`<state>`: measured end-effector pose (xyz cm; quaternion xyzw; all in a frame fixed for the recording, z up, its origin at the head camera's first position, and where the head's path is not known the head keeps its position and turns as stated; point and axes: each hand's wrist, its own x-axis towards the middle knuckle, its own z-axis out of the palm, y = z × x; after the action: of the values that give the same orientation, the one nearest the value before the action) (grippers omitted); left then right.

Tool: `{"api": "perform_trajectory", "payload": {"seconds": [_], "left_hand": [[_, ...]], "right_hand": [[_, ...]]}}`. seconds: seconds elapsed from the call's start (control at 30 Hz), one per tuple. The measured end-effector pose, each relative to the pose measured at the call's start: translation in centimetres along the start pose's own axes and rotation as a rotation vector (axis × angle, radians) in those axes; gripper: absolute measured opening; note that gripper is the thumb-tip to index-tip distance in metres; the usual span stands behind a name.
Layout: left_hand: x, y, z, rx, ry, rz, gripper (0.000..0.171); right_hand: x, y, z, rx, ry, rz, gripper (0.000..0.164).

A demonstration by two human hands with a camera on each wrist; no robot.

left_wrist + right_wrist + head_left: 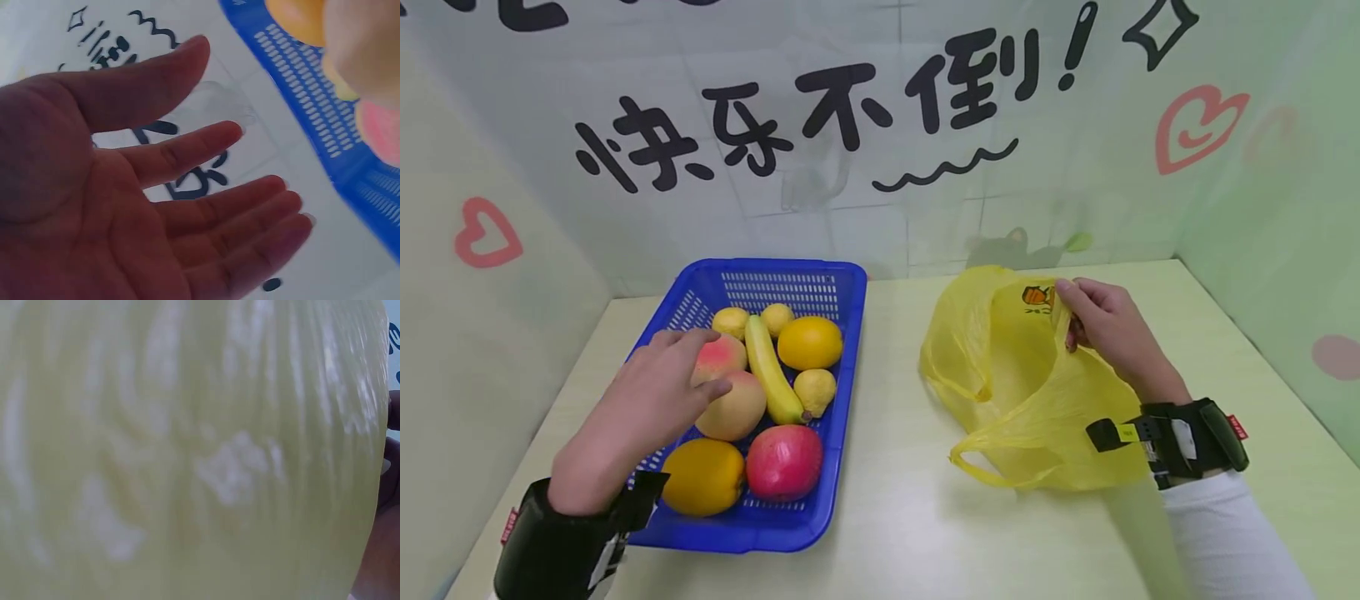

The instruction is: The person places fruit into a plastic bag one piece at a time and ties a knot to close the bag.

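Note:
My left hand (651,387) hovers over the left side of a blue plastic basket (842,500), fingers extended above a pink peach (721,354) and a paler peach-like fruit (735,408). In the left wrist view the palm and spread fingers hold nothing. A banana (765,367) lies mid-basket, beside an orange-yellow fruit (810,342) and small yellow fruits (815,392). Nearer me are a red round fruit (784,462) and a golden one (703,477). My right hand (1108,325) pinches the rim of a yellow plastic bag (1075,425), whose mouth gapes. Bag film fills most of the right wrist view.
Both basket and bag stand on a pale table (895,500), the bag to the right of the basket. Behind rises a wall sheet (737,225) with black lettering, and side panels flank the table. A bag handle loop (992,471) hangs toward the basket.

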<state>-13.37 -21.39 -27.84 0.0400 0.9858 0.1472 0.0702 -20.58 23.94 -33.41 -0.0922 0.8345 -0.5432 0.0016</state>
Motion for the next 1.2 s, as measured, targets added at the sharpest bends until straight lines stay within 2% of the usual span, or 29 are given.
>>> {"api": "perform_trajectory", "payload": {"seconds": [0.17,0.33,0.43,0.7,0.87,1.07,1.2], "left_hand": [[1.5,-0.9,0.4,-0.015,-0.031,-0.012,0.068],[2.9,-1.5,1.1,0.036,-0.122,-0.007,0.070],[3.6,-1.7,1.3,0.039,-0.180,-0.028,0.073],[3.9,-1.7,1.9,-0.015,-0.316,-0.091,0.081],[3.8,-1.5,2.6,-0.001,-0.310,-0.097,0.091],[4.2,-1.0,3.1,0.089,-0.337,-0.070,0.091],[4.4,-1.0,3.4,0.121,-0.352,-0.078,0.090]], "right_hand": [[0.0,0.1,0.0,0.026,-0.008,0.015,0.039],[0.0,0.2,0.1,0.040,-0.014,0.022,0.039],[0.1,0.2,0.1,0.041,-0.013,0.020,0.039],[0.1,-0.1,0.2,0.052,-0.015,0.013,0.038],[0.1,-0.1,0.2,0.040,-0.019,0.026,0.038],[0.2,-0.1,0.1,0.032,-0.022,0.028,0.038],[0.4,-0.1,0.2,0.021,-0.031,0.015,0.039]]}}
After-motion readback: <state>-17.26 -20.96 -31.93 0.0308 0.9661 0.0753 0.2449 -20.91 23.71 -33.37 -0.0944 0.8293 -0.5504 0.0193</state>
